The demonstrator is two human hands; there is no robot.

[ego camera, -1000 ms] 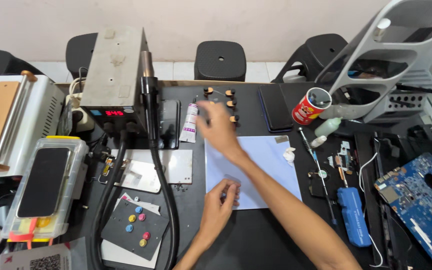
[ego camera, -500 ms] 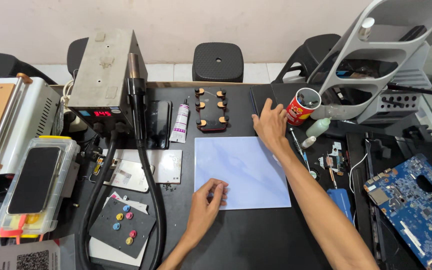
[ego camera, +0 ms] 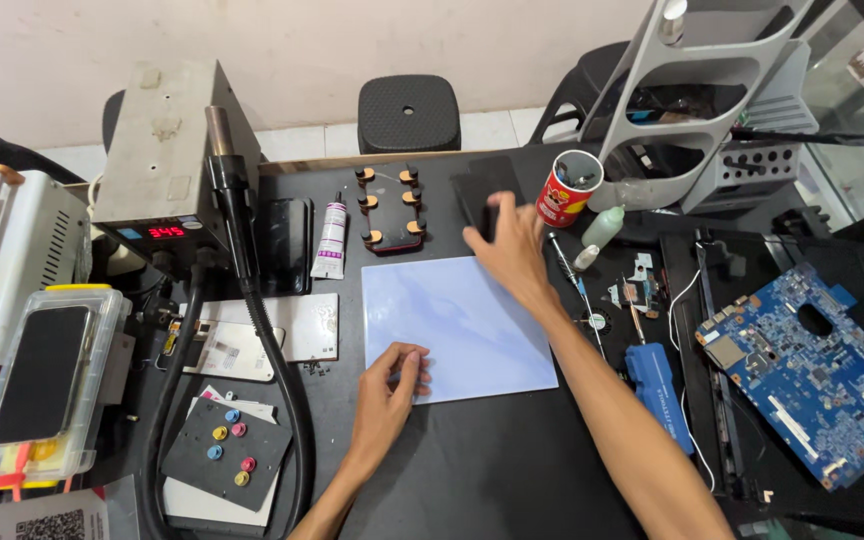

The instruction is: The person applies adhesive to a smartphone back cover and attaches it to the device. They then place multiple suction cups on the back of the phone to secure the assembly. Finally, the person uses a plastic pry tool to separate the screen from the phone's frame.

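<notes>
The right hand (ego camera: pixel 512 245) covers part of the dark flat slab (ego camera: pixel 482 190) beside the red can (ego camera: pixel 564 190), so its grip there cannot be told. The can's contents are too small to identify. Right of it, the blue circuit board (ego camera: pixel 812 370) shows only tiny, unreadable parts.

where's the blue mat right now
In the head view the blue mat lies mid-table, just below the clamp jig. The left hand rests on its lower-left corner, and the right hand is at its upper-right corner.
</notes>
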